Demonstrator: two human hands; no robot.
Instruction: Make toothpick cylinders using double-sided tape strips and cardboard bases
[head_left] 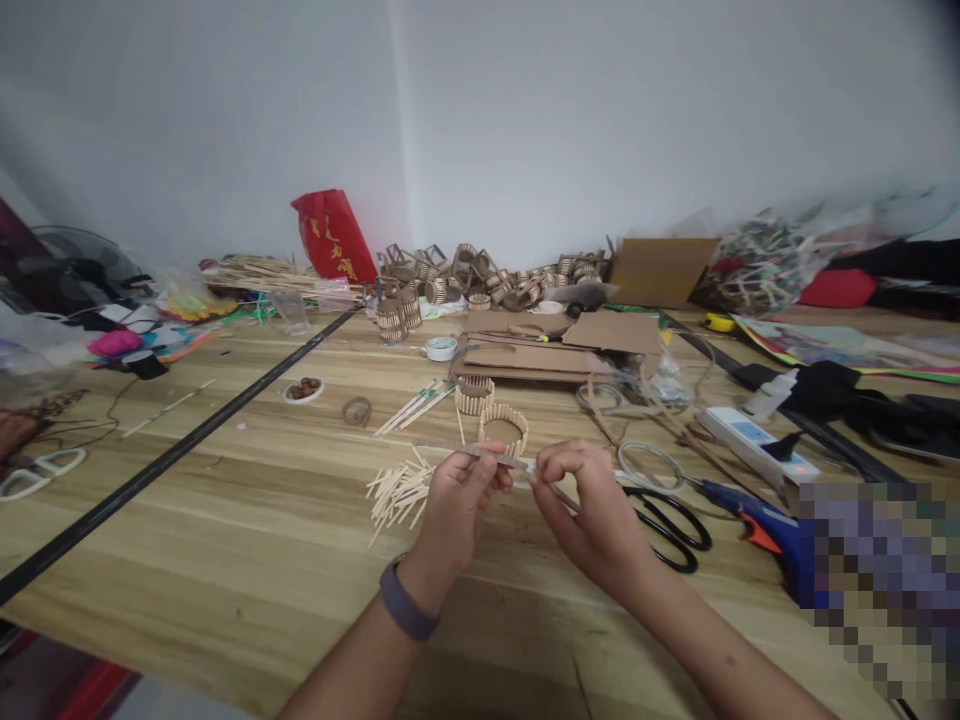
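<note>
My left hand (459,505) and my right hand (591,510) meet over the wooden table (225,520), both pinched on a thin grey strip (480,454) that runs between them. My left wrist wears a purple band. Just behind the hands stands a small ring of upright sticks (504,422), with a second stick ring (475,394) behind it. A heap of short cut sticks (397,490) lies to the left of my left hand. Black-handled scissors (667,520) lie right of my right hand.
A blue glue gun (757,520), a white power strip (754,440) and a white bottle (772,393) are at the right. Cardboard sheets (540,355), a cardboard box (660,268), several finished stick rings (480,272), a red bag (334,235) and a tape roll (440,347) are farther back. A black bar (187,440) crosses the left side.
</note>
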